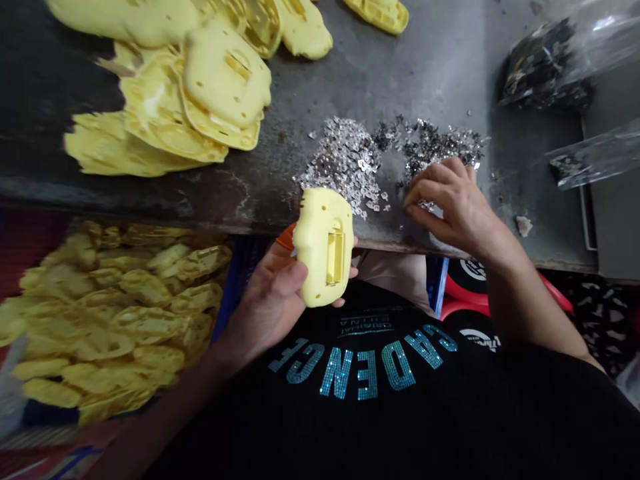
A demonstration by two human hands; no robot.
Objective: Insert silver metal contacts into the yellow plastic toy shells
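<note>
My left hand (280, 287) is closed around a yellow plastic housing (314, 257), held tilted upward at the table's front edge. The housing has a rectangular battery compartment facing me and small holes near its corners. Something orange (287, 237) shows beside my left fingers; its kind is unclear. My right hand (447, 200) is over a pile of dark, shiny small metal pieces (440, 147), its fingers curled and thumb drawn close to them. Whatever those fingertips grip is too small to make out. Paler small metal pieces (345, 153) lie heaped just beyond the housing.
Yellow housings (225, 80) are stacked on the grey metal table (400, 60) at the back left. Below, at left, many more yellow shells (130, 307) fill a container. Clear plastic bags of metal parts (543, 70) lie at right. A red-and-black object (465, 307) is beneath my right forearm.
</note>
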